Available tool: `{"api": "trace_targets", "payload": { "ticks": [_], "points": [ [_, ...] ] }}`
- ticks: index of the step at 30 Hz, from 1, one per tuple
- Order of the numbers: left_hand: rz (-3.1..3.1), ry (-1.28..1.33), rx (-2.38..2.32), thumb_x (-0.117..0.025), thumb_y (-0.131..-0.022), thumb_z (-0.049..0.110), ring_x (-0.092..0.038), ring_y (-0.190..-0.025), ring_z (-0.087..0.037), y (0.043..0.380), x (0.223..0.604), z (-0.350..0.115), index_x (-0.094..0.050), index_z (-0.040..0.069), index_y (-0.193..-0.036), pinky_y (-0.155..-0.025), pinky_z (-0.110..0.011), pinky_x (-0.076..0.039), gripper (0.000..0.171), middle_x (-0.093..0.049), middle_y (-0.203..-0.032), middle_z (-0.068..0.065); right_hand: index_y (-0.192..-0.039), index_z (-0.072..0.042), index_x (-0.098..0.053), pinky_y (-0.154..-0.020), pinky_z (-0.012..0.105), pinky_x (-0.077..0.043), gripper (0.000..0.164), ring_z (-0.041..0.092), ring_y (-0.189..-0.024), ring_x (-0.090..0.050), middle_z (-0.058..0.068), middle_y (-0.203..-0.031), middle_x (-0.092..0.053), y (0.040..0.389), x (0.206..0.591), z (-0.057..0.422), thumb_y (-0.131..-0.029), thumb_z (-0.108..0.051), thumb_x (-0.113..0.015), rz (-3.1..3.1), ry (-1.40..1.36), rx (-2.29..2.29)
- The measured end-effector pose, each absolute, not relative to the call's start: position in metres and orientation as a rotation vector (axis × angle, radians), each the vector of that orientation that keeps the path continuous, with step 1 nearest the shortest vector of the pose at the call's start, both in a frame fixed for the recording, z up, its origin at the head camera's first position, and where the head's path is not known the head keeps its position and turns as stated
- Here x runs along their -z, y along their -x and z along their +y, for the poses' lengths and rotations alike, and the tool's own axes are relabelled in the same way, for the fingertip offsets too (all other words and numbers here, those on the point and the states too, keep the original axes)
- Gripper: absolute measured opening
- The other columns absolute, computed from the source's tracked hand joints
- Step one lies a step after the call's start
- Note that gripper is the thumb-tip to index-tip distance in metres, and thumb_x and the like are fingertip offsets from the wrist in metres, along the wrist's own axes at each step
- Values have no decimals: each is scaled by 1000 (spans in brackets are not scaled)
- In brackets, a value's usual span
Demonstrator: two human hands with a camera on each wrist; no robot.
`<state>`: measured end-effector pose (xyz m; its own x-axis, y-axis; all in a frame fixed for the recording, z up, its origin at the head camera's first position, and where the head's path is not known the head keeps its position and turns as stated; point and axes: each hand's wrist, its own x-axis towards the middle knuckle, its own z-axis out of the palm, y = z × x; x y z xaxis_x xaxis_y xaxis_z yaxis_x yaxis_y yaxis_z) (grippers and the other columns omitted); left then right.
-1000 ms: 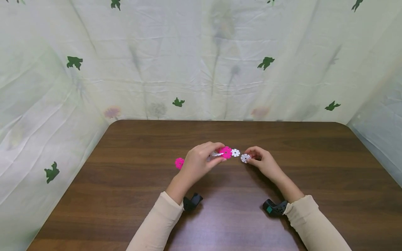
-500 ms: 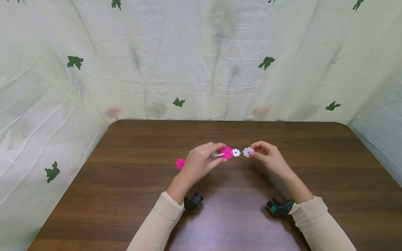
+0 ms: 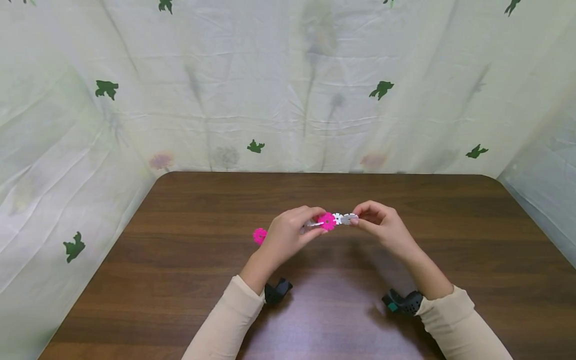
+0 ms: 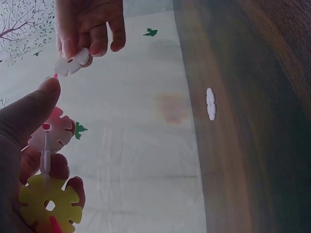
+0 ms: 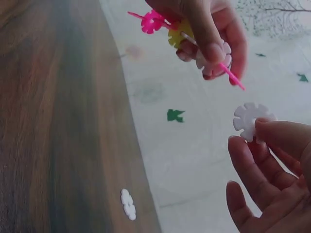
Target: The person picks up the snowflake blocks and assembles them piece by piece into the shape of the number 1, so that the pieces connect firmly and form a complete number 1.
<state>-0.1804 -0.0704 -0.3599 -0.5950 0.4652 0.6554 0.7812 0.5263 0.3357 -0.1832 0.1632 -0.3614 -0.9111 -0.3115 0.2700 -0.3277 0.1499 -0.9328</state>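
My left hand [image 3: 287, 231] grips a chain of slotted interlocking discs between thumb and fingers. At its near end a pink disc [image 3: 327, 221] points toward the other hand. White discs and a yellow disc [image 4: 51, 203] follow along the chain, partly hidden by the fingers, and a small pink disc [image 3: 259, 236] shows past the hand's left side. My right hand [image 3: 386, 231] pinches a white slotted disc [image 5: 249, 120] by its edge. That disc is tilted, its rim close to the pink disc's edge. Both hands are raised above the table.
Another white disc [image 4: 211, 104] lies flat on the brown wooden table [image 3: 216, 280], beyond the hands. A pale patterned curtain [image 3: 270, 90] stands behind the table and along its sides. Each wrist wears a black strap [image 3: 277, 291].
My right hand has moved slightly up and right, then turned its white disc from face-on to tilted and brought it left toward the pink disc. The left hand has shifted only slightly.
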Motion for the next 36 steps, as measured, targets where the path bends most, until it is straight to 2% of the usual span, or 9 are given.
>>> {"api": "trace_targets", "payload": {
  "ticks": [11,20,29,36],
  "points": [
    [-2273,1058,829,-76,-72,23,-53,-70,-5,178,359,-68,-65,10,-101,-63,-18,-43,33,-63,-88,4,-91,4,-59,-68,26,-50,13,18,-74,-58,10,-85,-59,178,360,156,-79,6,-63,-2274,-779,-1943],
    [-2254,1086,869,-76,-72,21,-56,-73,-10,178,360,-64,-66,7,-101,-65,-19,-44,34,-64,-87,2,-85,3,-63,-62,23,-50,15,15,-76,-58,15,-85,-61,177,362,153,-74,14,-63,-2174,-902,-1822],
    [-2250,1088,894,-77,-70,19,-56,-74,-10,177,359,-64,-66,8,-102,-64,-19,-43,36,-65,-89,1,-84,4,-63,-63,23,-50,15,13,-76,-59,15,-84,-62,176,364,153,-74,15,-63,-2145,-934,-1826],
    [-2295,1029,871,-76,-71,23,-55,-77,-9,177,359,-66,-66,9,-104,-66,-20,-44,37,-65,-90,2,-85,2,-63,-62,24,-49,14,17,-71,-58,13,-82,-61,176,363,151,-75,12,-64,-2158,-898,-1840]
  ]
}}
